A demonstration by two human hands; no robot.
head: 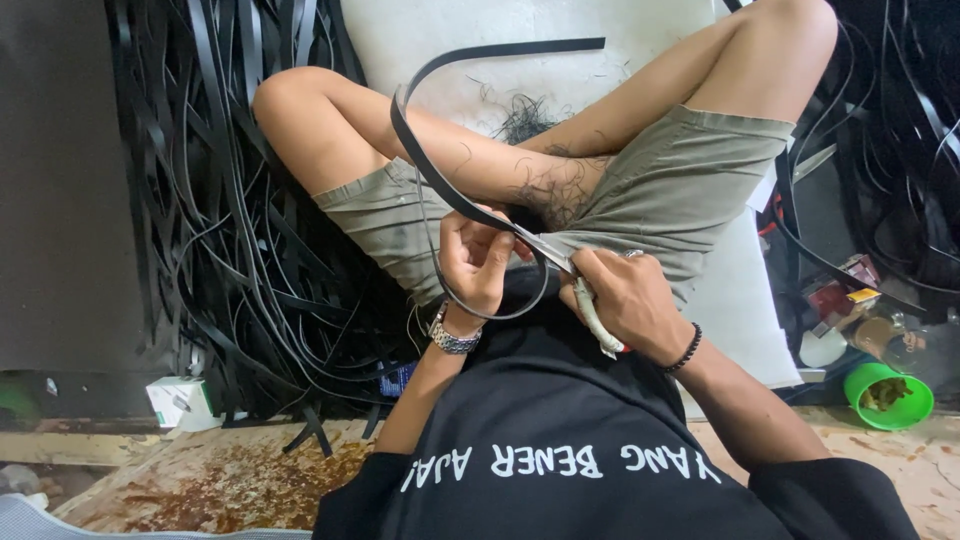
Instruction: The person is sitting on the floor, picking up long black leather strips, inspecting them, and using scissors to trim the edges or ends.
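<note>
The left hand (478, 262) is raised over the lap, wrist bent, fingers pinched shut on a black strip (432, 175) that arcs up and far right over the knees. The right hand (622, 300), just right of it, is fisted around a knife (560, 262) with a pale handle, blade pointing left to meet the strip at the left fingertips. A pile of strips (220, 200) lies left.

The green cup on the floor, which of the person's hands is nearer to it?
Right. The right hand, gripping a knife, lies on the side of the green cup; the left hand, pinching the black strip, is farther away across the lap.
</note>
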